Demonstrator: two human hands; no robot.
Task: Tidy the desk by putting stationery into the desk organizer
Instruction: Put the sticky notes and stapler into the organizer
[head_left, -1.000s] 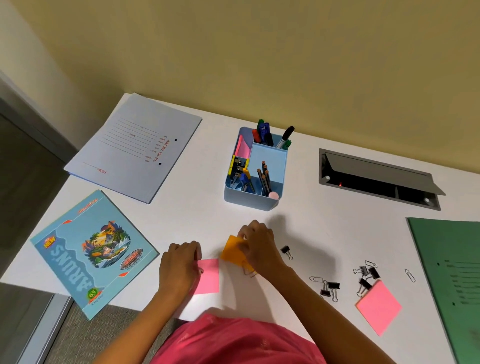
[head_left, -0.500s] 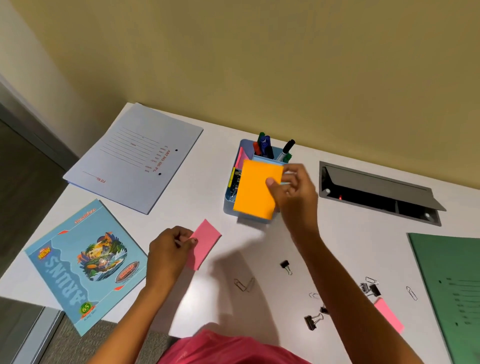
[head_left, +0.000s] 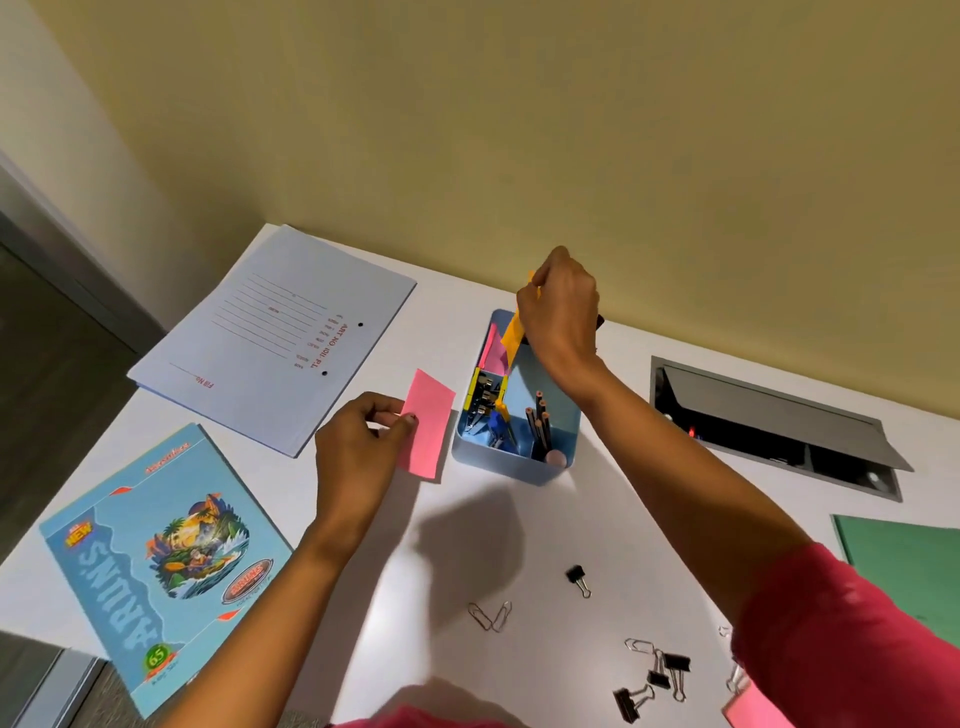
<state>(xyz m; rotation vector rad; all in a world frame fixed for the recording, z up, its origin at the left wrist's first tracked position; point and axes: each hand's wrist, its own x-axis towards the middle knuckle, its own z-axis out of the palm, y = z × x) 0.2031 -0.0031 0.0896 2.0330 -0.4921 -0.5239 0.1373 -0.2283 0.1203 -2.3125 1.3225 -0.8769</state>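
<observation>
Two hands work above a white desk (head_left: 545, 530). At centre top of the frame, the right hand (head_left: 563, 312) pinches an orange sticky-note pad (head_left: 513, 335) held on edge, its lower end reaching inside the rear of the blue desk organizer (head_left: 511, 466). Left of centre, the left hand (head_left: 358, 457) pinches a pink sticky-note pad (head_left: 427, 422) between thumb and fingers, just beside the organizer's left wall. Pencils (head_left: 540, 421) stand in its front right compartment. Paper clips (head_left: 491, 617) and binder clips (head_left: 657, 678) lie loose at lower right; a blue exercise book (head_left: 166, 566) lies at lower left.
</observation>
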